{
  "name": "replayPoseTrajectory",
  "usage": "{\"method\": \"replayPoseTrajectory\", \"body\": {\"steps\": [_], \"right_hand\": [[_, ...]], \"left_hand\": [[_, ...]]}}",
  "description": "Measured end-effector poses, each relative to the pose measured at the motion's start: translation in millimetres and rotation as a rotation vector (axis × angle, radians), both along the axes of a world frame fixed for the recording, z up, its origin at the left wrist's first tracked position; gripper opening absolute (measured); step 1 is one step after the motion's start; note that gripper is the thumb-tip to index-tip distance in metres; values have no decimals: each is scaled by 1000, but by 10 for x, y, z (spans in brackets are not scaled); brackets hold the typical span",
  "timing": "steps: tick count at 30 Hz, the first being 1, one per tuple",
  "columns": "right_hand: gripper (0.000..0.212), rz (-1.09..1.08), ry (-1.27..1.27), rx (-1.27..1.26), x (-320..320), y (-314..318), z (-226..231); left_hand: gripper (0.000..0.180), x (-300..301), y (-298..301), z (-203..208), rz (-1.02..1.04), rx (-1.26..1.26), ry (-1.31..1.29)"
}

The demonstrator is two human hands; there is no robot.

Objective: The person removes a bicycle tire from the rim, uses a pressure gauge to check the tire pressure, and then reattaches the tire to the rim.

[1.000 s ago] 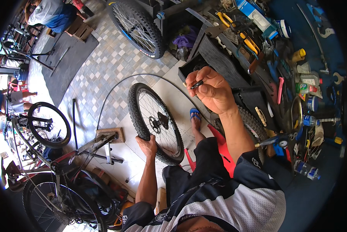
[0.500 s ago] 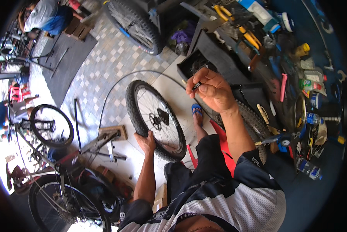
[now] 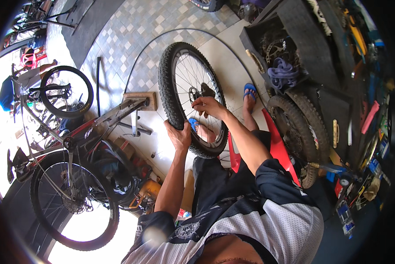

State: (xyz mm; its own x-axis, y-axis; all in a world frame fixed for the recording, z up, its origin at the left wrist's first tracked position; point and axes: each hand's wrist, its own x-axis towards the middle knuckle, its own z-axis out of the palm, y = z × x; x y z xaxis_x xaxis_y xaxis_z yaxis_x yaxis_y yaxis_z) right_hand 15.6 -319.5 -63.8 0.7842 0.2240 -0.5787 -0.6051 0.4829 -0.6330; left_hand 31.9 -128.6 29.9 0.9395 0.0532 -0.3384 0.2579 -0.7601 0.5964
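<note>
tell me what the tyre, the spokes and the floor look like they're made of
Tyre: matte black rubber, judging by the knobby tread blocks; the left hand grips it.
Spokes: thin bright metal wires, probably steel, since they glint silver.
Floor: glazed ceramic tile, likely; small grey and white squares with grout lines, and larger pale glossy tiles under the wheel.

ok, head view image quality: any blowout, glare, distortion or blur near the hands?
Head view: the lower-left corner is blown out white behind the parked bike's wheel, with a flare spot over the sleeve. Fisheye bends the floor tiles and darkens the rim. The left hand on the tyre and the right hand at the hub are evenly lit and fairly sharp.
</note>
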Motion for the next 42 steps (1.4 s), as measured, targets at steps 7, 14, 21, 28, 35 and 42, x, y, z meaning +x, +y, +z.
{"method": "replayPoseTrajectory", "body": {"steps": [7, 14, 21, 28, 35, 42], "right_hand": [[28, 86, 56, 304, 101, 400, -424], [36, 115, 27, 515, 91, 473, -593], [45, 118, 12, 535, 109, 567, -592], [58, 191, 88, 393, 150, 638, -568], [49, 186, 123, 431, 146, 641, -579], [62, 136, 89, 394, 182, 612, -446]], "left_hand": [[75, -187, 275, -222, -142, 137, -212], [82, -191, 164, -104, -34, 86, -86], [80, -274, 352, -267, -141, 103, -192], [73, -188, 241, -148, -181, 179, -162], [70, -149, 190, -113, -124, 155, -124], [63, -153, 206, -122, -95, 106, -135]]}}
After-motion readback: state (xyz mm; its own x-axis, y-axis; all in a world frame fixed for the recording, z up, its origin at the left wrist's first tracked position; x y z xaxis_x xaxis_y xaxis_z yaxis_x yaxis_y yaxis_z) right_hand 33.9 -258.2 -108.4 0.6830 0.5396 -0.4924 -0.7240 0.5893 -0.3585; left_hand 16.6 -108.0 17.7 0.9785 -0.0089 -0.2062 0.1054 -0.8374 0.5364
